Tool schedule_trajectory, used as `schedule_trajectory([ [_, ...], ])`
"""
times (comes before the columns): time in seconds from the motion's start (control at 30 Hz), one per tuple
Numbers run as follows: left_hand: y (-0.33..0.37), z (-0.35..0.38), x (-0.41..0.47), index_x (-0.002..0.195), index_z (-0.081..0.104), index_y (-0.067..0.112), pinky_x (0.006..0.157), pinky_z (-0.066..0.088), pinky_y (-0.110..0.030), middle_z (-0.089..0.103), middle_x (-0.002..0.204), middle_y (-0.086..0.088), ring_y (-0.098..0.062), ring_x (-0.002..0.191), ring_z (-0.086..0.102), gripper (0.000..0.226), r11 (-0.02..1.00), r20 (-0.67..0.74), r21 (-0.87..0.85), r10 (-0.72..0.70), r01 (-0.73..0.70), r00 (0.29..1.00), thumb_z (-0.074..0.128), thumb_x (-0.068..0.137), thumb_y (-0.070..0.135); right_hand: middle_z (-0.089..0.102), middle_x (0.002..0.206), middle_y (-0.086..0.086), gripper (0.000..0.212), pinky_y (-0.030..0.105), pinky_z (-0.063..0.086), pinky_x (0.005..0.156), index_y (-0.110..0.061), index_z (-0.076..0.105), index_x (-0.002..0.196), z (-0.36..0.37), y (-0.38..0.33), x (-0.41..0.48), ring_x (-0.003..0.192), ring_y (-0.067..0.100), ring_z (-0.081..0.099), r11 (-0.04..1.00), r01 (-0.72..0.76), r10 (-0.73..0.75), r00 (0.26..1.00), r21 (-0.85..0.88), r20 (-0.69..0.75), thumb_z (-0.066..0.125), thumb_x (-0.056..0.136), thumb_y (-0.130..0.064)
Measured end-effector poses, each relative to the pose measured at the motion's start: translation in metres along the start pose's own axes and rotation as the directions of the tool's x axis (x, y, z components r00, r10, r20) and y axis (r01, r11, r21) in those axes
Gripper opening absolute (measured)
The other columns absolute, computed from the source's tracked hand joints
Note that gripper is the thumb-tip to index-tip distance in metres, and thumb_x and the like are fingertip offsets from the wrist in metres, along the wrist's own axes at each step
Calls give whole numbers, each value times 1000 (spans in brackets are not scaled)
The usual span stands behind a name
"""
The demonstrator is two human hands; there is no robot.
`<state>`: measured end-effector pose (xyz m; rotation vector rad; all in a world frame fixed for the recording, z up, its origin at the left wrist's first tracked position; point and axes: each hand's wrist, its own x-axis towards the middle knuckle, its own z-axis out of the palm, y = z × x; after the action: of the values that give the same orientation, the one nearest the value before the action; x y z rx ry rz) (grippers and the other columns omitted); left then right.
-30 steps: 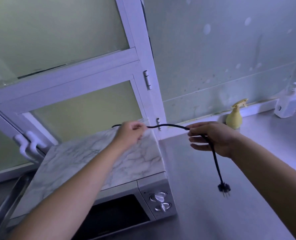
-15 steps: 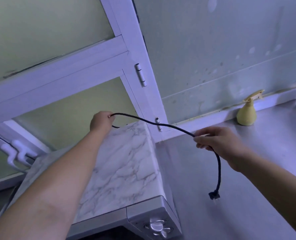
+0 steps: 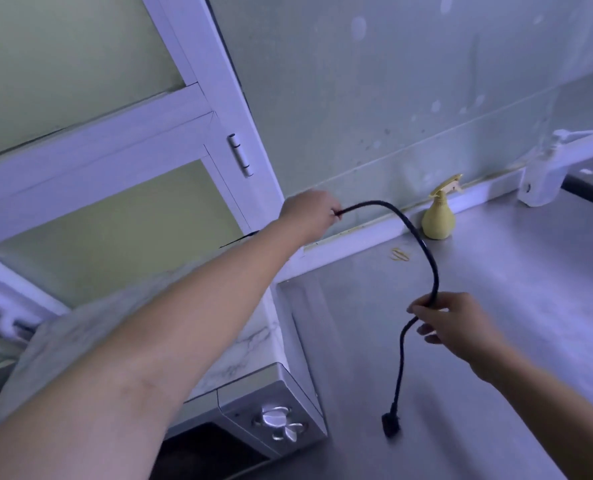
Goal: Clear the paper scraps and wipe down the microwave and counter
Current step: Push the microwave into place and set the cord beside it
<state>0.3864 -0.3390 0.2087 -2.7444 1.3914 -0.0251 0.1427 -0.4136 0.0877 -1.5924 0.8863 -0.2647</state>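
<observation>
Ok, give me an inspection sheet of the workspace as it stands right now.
Surface: steel counter, bare but for a small yellowish scrap near the back edge.
Job's things: microwave at left, marble-patterned top, two knobs showing; no cloth seen.
Clutter: yellow spray bottle and white pump bottle against the wall.
Hands: left hand and right hand both gripping the cord.
Cables: black power cord arched between the hands, plug dangling unplugged.
Surroundings: spotted wall; white-framed window.
</observation>
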Motion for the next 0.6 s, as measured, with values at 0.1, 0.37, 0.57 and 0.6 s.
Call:
schedule_trajectory([
  [0.1, 20, 43, -43, 128, 57, 25, 77, 44, -31, 57, 123, -9, -32, 110, 58, 36, 999, 317, -17, 43, -40, 947, 44, 96, 14, 70, 80, 17, 10, 44, 58, 72, -2, 70, 89, -6, 27, -24, 63, 25, 67, 990, -92, 94, 996, 103, -11, 60, 93, 0],
  [0.37, 29, 58, -231, 133, 60, 19, 112, 28, -25, 55, 141, -3, -18, 132, 45, 41, 817, -35, -531, 245, -226, 969, 59, 93, 13, 70, 77, 20, 53, 41, 58, 61, -39, 49, 125, 26, 74, -94, 58, 25, 54, 982, -124, 129, 991, 142, -24, 59, 92, 2],
  [0.57, -53, 86, -384, 115, 69, 21, 107, 42, -27, 66, 119, 14, 1, 117, 56, 28, 642, -313, -767, -369, -4, 875, 67, 91, 7, 69, 92, 17, 20, 38, 56, 67, -17, 74, 86, 69, 50, -134, 45, 19, 59, 991, -113, 109, 992, 73, 56, 62, 89, -2],
  [0.6, -72, 91, -405, 115, 69, 20, 107, 42, -30, 65, 120, 13, 1, 117, 55, 28, 630, -348, -775, -479, 40, 806, 67, 91, 7, 69, 96, 14, 12, 34, 56, 66, -17, 74, 93, 78, 41, -139, 49, 18, 65, 989, -107, 100, 993, 101, 70, 65, 89, -9],
])
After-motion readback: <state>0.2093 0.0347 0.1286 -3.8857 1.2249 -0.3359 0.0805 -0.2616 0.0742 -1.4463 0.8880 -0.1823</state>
